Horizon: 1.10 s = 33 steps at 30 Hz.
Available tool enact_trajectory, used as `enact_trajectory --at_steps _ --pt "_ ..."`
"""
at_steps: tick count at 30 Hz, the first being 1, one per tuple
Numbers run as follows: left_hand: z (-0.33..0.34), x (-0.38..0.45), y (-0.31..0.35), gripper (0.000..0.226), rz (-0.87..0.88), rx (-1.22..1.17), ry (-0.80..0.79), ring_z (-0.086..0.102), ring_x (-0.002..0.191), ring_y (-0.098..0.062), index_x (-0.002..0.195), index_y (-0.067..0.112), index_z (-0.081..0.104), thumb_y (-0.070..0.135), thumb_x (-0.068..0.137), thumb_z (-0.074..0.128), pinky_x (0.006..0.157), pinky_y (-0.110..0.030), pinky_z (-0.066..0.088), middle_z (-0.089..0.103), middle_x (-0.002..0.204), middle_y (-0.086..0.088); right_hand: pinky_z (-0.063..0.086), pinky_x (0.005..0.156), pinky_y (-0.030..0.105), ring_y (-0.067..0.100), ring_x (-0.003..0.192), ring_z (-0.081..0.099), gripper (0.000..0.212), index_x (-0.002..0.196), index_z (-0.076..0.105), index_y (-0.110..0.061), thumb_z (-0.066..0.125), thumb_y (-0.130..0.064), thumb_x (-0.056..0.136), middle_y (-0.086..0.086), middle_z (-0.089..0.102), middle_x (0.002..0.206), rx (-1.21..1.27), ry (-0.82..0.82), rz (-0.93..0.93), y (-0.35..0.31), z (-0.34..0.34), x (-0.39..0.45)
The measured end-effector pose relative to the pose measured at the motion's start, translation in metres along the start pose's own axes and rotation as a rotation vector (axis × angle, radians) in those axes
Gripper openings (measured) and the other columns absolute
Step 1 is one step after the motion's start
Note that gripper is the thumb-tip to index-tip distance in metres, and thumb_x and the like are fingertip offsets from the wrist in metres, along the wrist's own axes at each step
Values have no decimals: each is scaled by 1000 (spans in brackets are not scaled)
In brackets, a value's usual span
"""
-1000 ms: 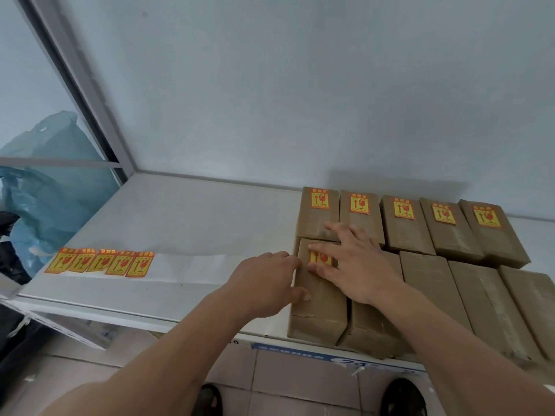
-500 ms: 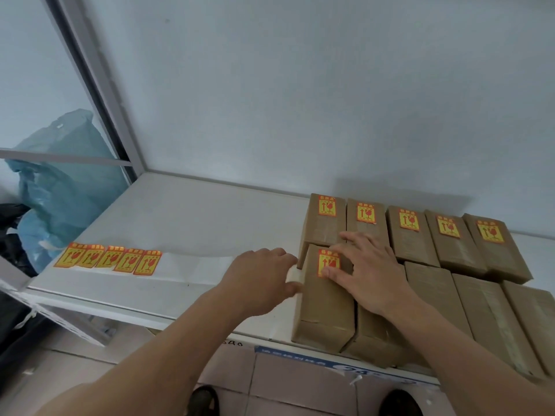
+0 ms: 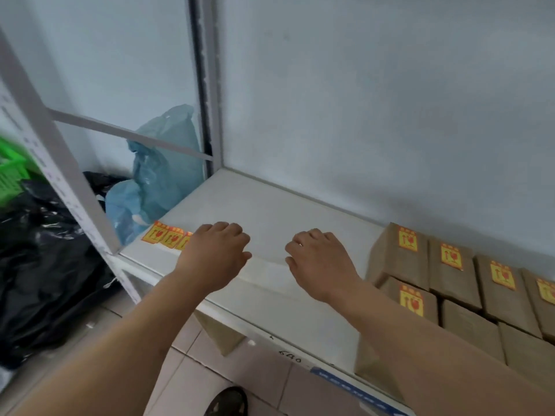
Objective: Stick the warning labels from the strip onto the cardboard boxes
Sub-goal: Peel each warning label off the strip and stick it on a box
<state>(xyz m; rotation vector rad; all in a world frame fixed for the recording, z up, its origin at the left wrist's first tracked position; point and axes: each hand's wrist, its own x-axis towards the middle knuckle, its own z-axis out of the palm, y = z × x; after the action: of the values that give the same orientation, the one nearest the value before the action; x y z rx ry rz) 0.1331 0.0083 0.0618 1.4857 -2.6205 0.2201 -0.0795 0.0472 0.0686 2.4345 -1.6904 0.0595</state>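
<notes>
The label strip [image 3: 168,237] lies at the far left of the shelf [image 3: 270,211], close to the front edge. Its long axis runs left to right along that edge. Three yellow-and-red warning labels are visible on it; the right end of the labelled section is hidden under my left hand.

My left hand [image 3: 214,253] is over the strip, palm down, with the fingers curled loosely. I judge this grip to be empty, but the fingertips are hidden from view, so I cannot tell whether they touch a label. The white backing of the strip runs rightward beneath both hands.

My right hand [image 3: 319,259] is in the same pose, fingers curled under, with nothing visible in it. It is over bare backing, well apart from the visible labels.

The cardboard boxes [image 3: 450,283] stand at the far right in two rows. Every visible box in the back row carries a label. In the front row only the leftmost box is labelled; the boxes to its right are bare.

The labels lie to the left of both hands, and the left hand is nearer. I judge the next step to be peeling the rightmost label, then carrying it rightward across the shelf to the next bare front-row box.
</notes>
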Motion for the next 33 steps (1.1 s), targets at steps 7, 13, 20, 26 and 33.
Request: enact_trajectory --at_steps 7,13,20,26,33 --pt "30 -16 -70 36 -266 -68 -106 50 116 -19 124 27 57 45 96 45 92 -34 41 56 123 5 41 86 38 28 106 51 30 117 59 -16 38 -31 100 6 58 117 98 -88 -14 -58 35 70" --pt "62 -15 -92 40 -331 -217 -148 41 127 -20 134 29 51 42 97 46 102 -36 36 50 136 4 48 88 39 29 112 52 37 125 55 -14 45 -37 98 10 52 123 362 -217 229 -91 66 111" --pt "93 -8 -87 42 -311 -321 -230 36 134 -24 143 34 40 37 101 42 110 -43 33 42 145 2 48 76 37 29 98 56 27 113 61 -12 49 -29 96 11 51 109 369 -177 413 -101 94 121" --pt "101 -13 -88 42 -321 -299 -244 27 138 -25 142 38 38 41 100 42 112 -44 28 35 149 3 49 70 35 25 91 59 19 106 62 -17 56 -28 93 6 56 105 363 -109 403 -101 96 121" --pt "103 -11 -88 43 -335 -307 -274 25 140 -25 142 40 39 40 99 45 113 -46 27 33 149 4 43 69 31 24 90 58 17 104 58 -13 56 -27 93 6 58 104 427 -119 366 -96 91 115"
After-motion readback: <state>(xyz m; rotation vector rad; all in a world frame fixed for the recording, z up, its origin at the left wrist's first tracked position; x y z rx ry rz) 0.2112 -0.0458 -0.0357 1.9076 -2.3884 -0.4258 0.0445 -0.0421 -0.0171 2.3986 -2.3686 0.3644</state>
